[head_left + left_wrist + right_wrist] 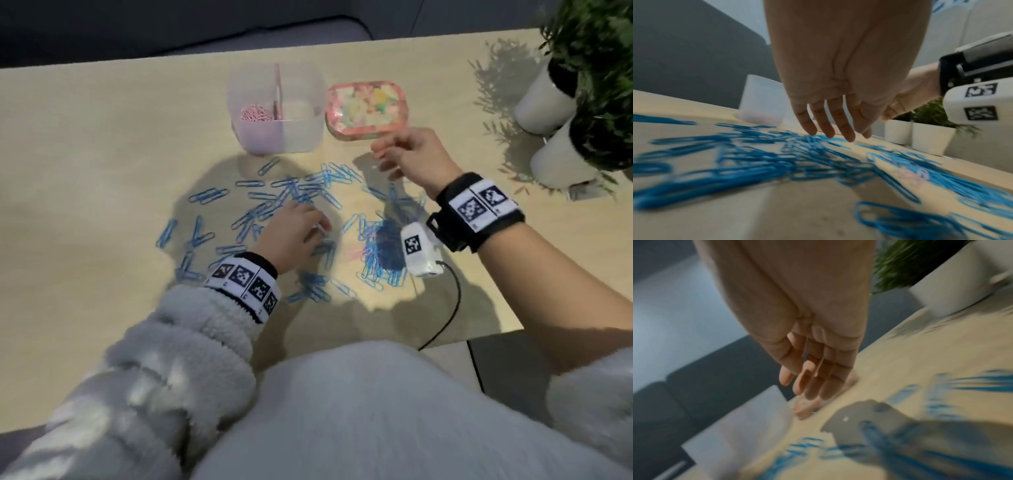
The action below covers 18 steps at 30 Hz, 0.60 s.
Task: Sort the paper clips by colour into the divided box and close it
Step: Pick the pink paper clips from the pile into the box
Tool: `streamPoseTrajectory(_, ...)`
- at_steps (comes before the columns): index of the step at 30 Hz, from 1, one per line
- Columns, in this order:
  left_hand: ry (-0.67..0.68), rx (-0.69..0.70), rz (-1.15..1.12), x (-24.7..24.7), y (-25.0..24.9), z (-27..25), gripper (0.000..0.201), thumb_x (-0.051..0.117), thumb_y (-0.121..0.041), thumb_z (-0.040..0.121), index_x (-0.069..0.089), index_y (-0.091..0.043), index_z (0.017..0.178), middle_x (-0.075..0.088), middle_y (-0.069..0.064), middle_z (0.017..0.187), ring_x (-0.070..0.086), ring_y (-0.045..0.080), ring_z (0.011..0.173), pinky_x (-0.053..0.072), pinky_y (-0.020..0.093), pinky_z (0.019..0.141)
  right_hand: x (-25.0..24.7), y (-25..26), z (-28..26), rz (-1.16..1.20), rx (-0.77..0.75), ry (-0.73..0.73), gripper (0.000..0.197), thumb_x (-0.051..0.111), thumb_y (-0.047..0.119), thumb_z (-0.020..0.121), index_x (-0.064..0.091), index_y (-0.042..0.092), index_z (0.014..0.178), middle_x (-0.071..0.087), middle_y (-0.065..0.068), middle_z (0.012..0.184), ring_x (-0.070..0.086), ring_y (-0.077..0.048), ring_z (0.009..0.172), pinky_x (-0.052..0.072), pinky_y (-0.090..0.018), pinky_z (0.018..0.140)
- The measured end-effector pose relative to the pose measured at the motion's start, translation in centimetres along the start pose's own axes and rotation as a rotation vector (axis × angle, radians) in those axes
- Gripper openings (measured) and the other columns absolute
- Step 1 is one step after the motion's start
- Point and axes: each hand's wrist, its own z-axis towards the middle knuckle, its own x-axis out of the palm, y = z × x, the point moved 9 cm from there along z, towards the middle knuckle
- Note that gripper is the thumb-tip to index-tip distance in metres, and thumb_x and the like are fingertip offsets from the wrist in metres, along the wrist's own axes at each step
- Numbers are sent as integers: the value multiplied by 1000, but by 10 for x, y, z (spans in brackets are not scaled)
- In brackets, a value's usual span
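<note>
A translucent divided box (301, 137) stands at the back of the table, with pink clips (255, 113) in its left compartment. Its lid (366, 109), pink-rimmed with a floral print, lies just to the right. Blue paper clips (291, 195) (756, 162) are strewn across the middle, with a few pink ones (352, 251) among them. My left hand (308, 222) (838, 134) hovers low over the pile, its straight fingers reaching down to the clips. My right hand (383, 157) (809, 386) is raised in front of the lid with fingers relaxed; the blurred views show nothing held in it.
Two white pots with green plants (548, 102) (565, 161) stand at the table's right edge. A black cable (448, 308) runs from the right wrist camera (419, 248) over the near edge. Bare tabletop (85, 154) lies left of the clips.
</note>
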Motion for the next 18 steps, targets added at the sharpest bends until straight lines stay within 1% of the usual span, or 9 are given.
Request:
streamPoseTrajectory(2, 29, 57, 42, 15, -18, 6, 32, 43, -17, 77, 69, -14, 95, 66, 11, 98, 57, 33, 96, 40, 38, 88, -19, -39, -16, -115, 33, -10, 31, 43, -11, 84, 64, 10, 76, 66, 15, 58, 55, 9, 47, 42, -6, 49)
streamPoseTrajectory(4, 65, 105, 80, 29, -34, 11, 32, 44, -17, 76, 69, -15, 97, 65, 10, 100, 56, 35, 93, 46, 43, 84, -26, -67, -33, -211, 40, -2, 29, 48, -10, 80, 65, 12, 73, 73, -4, 79, 59, 6, 63, 47, -12, 66)
streamPoseTrajectory(5, 74, 123, 100, 35, -40, 13, 30, 46, -19, 77, 68, -15, 96, 65, 11, 99, 56, 35, 91, 47, 44, 81, -27, -77, -41, -250, 43, 2, 27, 51, -7, 81, 65, 14, 73, 72, -9, 85, 60, 6, 65, 47, -16, 68)
streamPoseTrajectory(7, 66, 120, 133, 40, -48, 16, 25, 51, -26, 78, 68, -15, 93, 63, 12, 93, 57, 35, 87, 49, 44, 76, -18, -88, -51, -306, 38, 22, 16, 56, 0, 84, 69, 9, 82, 69, -12, 84, 59, 6, 62, 46, -15, 64)
streamPoseTrajectory(10, 78, 41, 160, 47, -47, 19, 27, 59, -29, 81, 62, -11, 102, 59, 14, 100, 55, 34, 95, 45, 43, 82, -1, -87, -60, -406, -55, 47, 13, 60, 7, 82, 71, 9, 89, 71, -9, 92, 61, -15, 80, 48, -27, 80)
streamPoseTrajectory(11, 101, 7, 168, 49, -44, 18, 31, 62, -28, 80, 59, -10, 106, 58, 14, 104, 54, 33, 99, 43, 42, 85, 6, -84, -62, -435, -76, 64, 14, 60, 8, 82, 71, 10, 90, 69, -8, 94, 59, -18, 82, 47, -30, 82)
streamPoseTrajectory(13, 120, -32, 133, 53, -39, 15, 33, 64, -23, 80, 57, -8, 108, 56, 15, 106, 53, 34, 101, 42, 42, 87, 19, -75, -66, -504, -147, 108, 13, 60, 10, 81, 69, 11, 91, 64, -10, 95, 55, -20, 84, 46, -33, 82)
streamPoseTrajectory(16, 94, -47, 65, 52, -34, 12, 18, 56, -7, 85, 61, -5, 102, 57, 18, 101, 56, 35, 97, 45, 45, 83, 42, -69, -74, -615, -244, 223, 16, 62, 16, 78, 68, 15, 93, 59, -12, 94, 57, -28, 93, 47, -39, 81)
streamPoseTrajectory(18, 97, -61, 65, 51, -30, 11, 17, 54, -3, 85, 63, -6, 100, 58, 19, 100, 57, 35, 94, 46, 45, 82, 50, -74, -79, -645, -246, 275, 17, 64, 19, 77, 69, 17, 93, 57, -10, 97, 55, -28, 97, 48, -40, 81)
